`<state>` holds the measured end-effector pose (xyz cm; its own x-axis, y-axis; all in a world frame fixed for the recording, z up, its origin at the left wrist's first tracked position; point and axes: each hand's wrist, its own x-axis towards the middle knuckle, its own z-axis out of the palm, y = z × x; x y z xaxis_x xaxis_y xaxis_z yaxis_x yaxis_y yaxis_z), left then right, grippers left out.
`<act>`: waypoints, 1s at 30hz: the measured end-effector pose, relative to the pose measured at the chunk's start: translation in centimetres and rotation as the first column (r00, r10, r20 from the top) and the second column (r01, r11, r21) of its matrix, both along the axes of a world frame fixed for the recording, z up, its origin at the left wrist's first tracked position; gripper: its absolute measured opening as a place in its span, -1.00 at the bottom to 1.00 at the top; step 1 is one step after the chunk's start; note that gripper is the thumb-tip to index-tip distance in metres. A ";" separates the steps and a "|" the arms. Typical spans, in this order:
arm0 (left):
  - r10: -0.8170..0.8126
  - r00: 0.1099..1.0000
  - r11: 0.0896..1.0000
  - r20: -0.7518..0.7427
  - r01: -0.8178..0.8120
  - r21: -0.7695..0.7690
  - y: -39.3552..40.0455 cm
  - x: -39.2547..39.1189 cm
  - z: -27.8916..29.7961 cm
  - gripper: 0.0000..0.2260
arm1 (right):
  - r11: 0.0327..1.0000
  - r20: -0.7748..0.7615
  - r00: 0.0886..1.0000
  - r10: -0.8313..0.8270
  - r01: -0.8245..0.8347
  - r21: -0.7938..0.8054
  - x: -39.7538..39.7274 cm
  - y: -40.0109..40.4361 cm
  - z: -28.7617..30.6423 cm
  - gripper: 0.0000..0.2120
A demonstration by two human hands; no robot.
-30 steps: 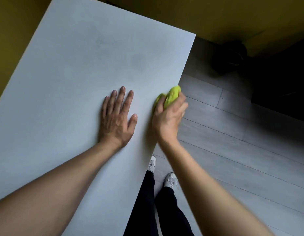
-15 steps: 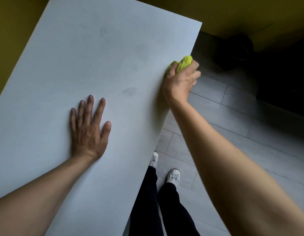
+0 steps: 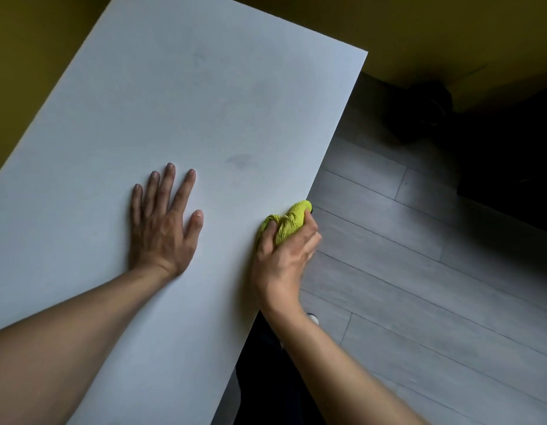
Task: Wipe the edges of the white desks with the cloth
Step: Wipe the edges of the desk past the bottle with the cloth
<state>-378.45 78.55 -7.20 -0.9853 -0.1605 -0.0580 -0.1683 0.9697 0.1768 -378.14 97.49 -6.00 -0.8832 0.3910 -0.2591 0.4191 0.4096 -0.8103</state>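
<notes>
A white desk (image 3: 180,96) fills the left and middle of the head view, its right edge running from the far corner down toward me. My right hand (image 3: 281,259) grips a bunched yellow-green cloth (image 3: 289,222) and holds it against that right edge, about halfway along. The fingers wrap over the edge, so the cloth's underside is hidden. My left hand (image 3: 163,222) rests flat on the desk top with fingers spread, left of the cloth. A faint dark smudge (image 3: 241,161) marks the surface beyond both hands.
Grey plank floor (image 3: 419,271) lies to the right of the desk. A dark round object (image 3: 419,111) sits in shadow near the far right, beside a yellow wall (image 3: 389,26). My dark trouser legs (image 3: 266,378) stand close to the desk's edge.
My right hand has slid the cloth back along the desk's right edge toward me, after reaching far up it half a second ago. My left hand stays flat on the top.
</notes>
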 end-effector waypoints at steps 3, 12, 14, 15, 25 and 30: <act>0.001 1.000 1.000 0.002 -0.001 0.000 -0.1 0.1 0.0 -0.39 | 1.000 0.017 1.000 -0.019 0.019 0.016 -5.1 0.9 0.4 -0.41; 0.007 1.000 1.000 0.001 -0.007 0.003 -0.1 0.2 0.0 -0.39 | 0.988 0.022 0.994 -0.105 0.102 0.113 -18.5 3.2 0.4 -0.50; 0.005 1.000 1.000 -0.002 -0.005 0.008 -0.1 0.1 -0.1 -0.39 | 0.988 0.016 0.994 -0.110 0.108 0.114 -18.0 3.1 0.5 -0.50; 0.006 1.000 1.000 -0.007 -0.006 0.007 -0.1 0.1 -0.1 -0.39 | 0.988 0.011 0.994 -0.110 0.108 0.111 -17.1 2.9 0.5 -0.50; -0.018 0.999 1.000 -0.048 0.019 0.019 -0.3 0.1 -0.3 -0.37 | 0.991 -0.029 0.991 -0.128 0.129 0.046 6.9 -3.0 0.4 -0.51; -0.026 0.998 0.999 -0.052 0.027 0.018 -0.5 0.1 -0.5 -0.37 | 0.990 0.040 0.990 -0.137 0.137 0.019 11.9 -4.4 0.8 -0.51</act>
<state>-378.32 78.10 -7.68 -0.9910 -0.1332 -0.0098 -0.1324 0.9701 0.2032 -366.28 93.13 -5.24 -0.8097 0.5121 -0.2866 0.5048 0.3589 -0.7851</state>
